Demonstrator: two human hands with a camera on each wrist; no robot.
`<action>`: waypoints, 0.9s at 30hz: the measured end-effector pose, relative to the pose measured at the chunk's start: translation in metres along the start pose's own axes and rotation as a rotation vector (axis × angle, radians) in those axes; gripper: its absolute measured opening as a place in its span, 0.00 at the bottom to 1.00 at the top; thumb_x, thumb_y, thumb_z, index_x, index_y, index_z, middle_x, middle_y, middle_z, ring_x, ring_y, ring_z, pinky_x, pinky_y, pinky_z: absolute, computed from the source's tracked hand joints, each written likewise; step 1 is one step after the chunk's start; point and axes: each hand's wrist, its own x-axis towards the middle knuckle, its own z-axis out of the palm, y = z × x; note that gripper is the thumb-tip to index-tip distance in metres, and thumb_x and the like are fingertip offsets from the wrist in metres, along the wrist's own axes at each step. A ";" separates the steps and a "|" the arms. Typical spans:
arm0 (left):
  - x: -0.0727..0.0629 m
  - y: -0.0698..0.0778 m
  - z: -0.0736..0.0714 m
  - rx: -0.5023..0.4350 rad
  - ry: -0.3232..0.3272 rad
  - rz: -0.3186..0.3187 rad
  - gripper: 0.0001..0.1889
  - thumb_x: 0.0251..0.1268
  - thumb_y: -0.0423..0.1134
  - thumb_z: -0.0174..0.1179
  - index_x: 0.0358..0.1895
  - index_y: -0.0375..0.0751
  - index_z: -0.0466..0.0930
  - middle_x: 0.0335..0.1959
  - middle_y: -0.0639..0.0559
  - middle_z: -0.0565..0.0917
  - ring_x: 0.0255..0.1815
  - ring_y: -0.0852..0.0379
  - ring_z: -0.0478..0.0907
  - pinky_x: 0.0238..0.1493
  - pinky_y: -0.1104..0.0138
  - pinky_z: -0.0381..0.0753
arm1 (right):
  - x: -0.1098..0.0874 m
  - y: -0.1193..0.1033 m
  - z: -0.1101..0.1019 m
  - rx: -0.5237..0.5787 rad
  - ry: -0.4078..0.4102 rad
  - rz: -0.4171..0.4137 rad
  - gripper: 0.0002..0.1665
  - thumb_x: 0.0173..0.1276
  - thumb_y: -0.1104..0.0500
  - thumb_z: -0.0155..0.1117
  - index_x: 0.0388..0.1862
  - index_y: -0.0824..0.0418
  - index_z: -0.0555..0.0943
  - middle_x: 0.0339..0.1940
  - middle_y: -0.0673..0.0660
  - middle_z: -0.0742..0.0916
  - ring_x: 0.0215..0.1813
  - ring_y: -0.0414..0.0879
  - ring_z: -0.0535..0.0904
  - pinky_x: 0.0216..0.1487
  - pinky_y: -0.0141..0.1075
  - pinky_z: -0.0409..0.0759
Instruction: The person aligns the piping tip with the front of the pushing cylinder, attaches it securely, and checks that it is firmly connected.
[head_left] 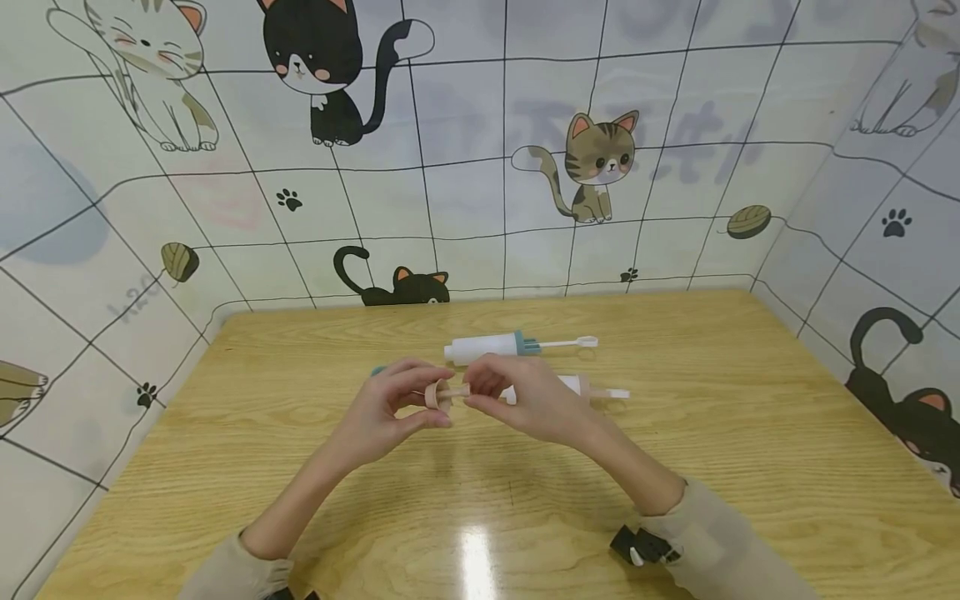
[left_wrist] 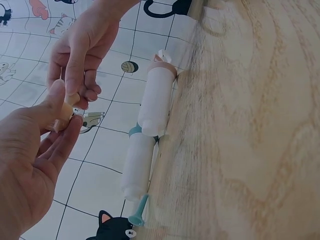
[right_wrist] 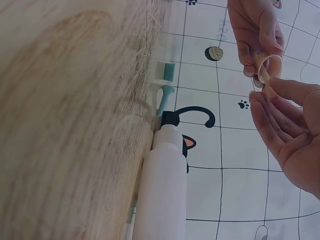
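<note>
My left hand (head_left: 382, 414) grips a beige ring-shaped cap (head_left: 432, 396) between thumb and fingers. Facing it, my right hand (head_left: 534, 402) pinches the end of a short beige stem (head_left: 456, 391) whose other end sits at the cap's opening. In the right wrist view the cap (right_wrist: 274, 63) shows as a hollow ring with the stem against it; whether the two are joined I cannot tell. Behind the hands lies a white bottle (head_left: 483, 348) with a teal collar. Another white bottle (head_left: 570, 384), with a pink-beige collar, is partly covered by my right hand.
From the teal collar a white rod with a looped tip (head_left: 577, 342) points right. A pale flat tip (head_left: 618, 394) extends from the other bottle. Small teal parts, one a flared stem (right_wrist: 164, 98), lie beyond my left hand. A cat-print sheet (head_left: 465, 208) backs the wooden table (head_left: 712, 467).
</note>
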 end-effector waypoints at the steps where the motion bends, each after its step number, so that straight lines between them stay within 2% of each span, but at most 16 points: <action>1: 0.000 0.000 0.000 0.000 0.000 0.004 0.26 0.54 0.21 0.71 0.59 0.29 0.79 0.50 0.41 0.79 0.43 0.51 0.83 0.46 0.62 0.87 | 0.000 0.000 0.000 0.002 0.002 -0.001 0.10 0.70 0.64 0.69 0.46 0.63 0.80 0.35 0.49 0.87 0.37 0.37 0.83 0.41 0.30 0.85; 8: 0.000 0.003 0.000 -0.018 -0.002 0.000 0.26 0.56 0.20 0.69 0.60 0.27 0.79 0.51 0.40 0.79 0.45 0.51 0.83 0.47 0.61 0.87 | 0.000 -0.001 0.001 0.026 0.026 0.001 0.10 0.69 0.64 0.70 0.47 0.64 0.81 0.36 0.49 0.87 0.38 0.37 0.84 0.42 0.30 0.85; 16: 0.001 0.004 0.003 -0.028 0.002 -0.009 0.24 0.56 0.21 0.70 0.59 0.30 0.79 0.49 0.42 0.80 0.44 0.52 0.83 0.48 0.61 0.87 | 0.002 -0.003 0.005 0.029 0.062 -0.023 0.09 0.69 0.63 0.71 0.46 0.62 0.84 0.35 0.49 0.87 0.37 0.36 0.84 0.41 0.29 0.85; 27: 0.000 0.005 0.004 -0.038 0.012 -0.042 0.24 0.57 0.23 0.71 0.59 0.34 0.80 0.49 0.44 0.80 0.45 0.53 0.84 0.51 0.61 0.86 | 0.000 -0.005 0.010 0.043 0.069 -0.044 0.09 0.69 0.64 0.70 0.47 0.62 0.84 0.38 0.49 0.88 0.39 0.37 0.84 0.43 0.31 0.85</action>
